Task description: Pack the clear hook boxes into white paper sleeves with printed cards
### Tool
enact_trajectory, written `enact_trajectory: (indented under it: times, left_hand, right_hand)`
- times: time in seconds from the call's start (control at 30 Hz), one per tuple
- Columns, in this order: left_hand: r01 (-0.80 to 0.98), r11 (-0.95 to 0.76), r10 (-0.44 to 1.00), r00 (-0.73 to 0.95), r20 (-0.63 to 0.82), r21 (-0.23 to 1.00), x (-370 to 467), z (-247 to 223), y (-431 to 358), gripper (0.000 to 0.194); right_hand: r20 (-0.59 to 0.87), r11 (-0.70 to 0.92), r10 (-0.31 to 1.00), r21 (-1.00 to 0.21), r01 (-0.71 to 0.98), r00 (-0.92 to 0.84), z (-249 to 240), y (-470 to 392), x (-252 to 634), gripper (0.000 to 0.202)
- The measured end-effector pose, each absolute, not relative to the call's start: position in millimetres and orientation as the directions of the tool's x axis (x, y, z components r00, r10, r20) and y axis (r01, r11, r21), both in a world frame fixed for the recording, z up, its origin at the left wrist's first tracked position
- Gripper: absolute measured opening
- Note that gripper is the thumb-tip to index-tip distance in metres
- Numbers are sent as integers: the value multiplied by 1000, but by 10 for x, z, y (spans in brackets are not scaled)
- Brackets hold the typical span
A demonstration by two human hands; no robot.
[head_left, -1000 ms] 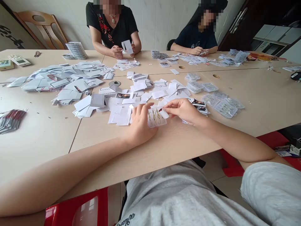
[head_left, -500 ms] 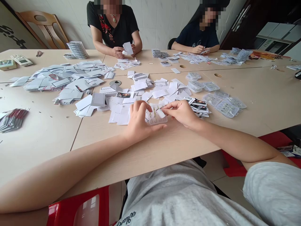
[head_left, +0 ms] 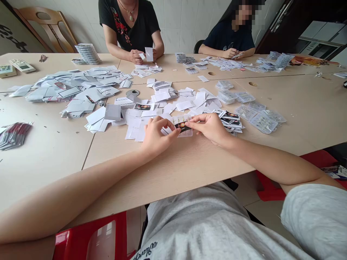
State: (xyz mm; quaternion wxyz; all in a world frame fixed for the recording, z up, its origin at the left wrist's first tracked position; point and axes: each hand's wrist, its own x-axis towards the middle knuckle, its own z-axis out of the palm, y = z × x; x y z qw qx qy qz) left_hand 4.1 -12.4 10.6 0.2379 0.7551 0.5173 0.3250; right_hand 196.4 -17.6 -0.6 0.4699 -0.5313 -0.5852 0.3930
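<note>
Close to the table's near edge lies a small clear plastic box (head_left: 187, 133) with gold-coloured metal pieces, like hooks or swivels, showing in it. Over the box is a black printed label (head_left: 182, 126), its printed side up. My right hand (head_left: 213, 129) pinches the label's right end between thumb and fingertips. My left hand (head_left: 158, 136) has its thumb on the label's left end, with the fingers curled around the box's left side. Whether the label touches the box I cannot tell. A stack of black-and-white printed labels (head_left: 231, 122) lies beyond my right hand.
Loose white cards (head_left: 185, 105) spread beyond my hands, with a tape roll (head_left: 132, 93) among them. A larger heap (head_left: 81, 86) lies left. Filled clear boxes (head_left: 262, 122) sit to the right. Across the table, two people handle cards, near stacked boxes (head_left: 88, 54).
The label has turned from its white side to its black printed side and now lies flatter over the box. My left thumb has closed in on its left end.
</note>
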Motion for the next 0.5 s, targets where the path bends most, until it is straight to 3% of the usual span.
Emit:
enact_trajectory:
  times: [0.13, 0.5]
  left_hand:
    - [591, -362, 932, 238, 273, 720, 29, 67, -92, 14]
    - [516, -312, 950, 173, 259, 798, 34, -8, 21, 19]
  right_hand:
    - [138, 138, 990, -965, 222, -17, -23, -140, 1993, 32]
    - [238, 234, 971, -940, 247, -13, -79, -72, 2006, 27]
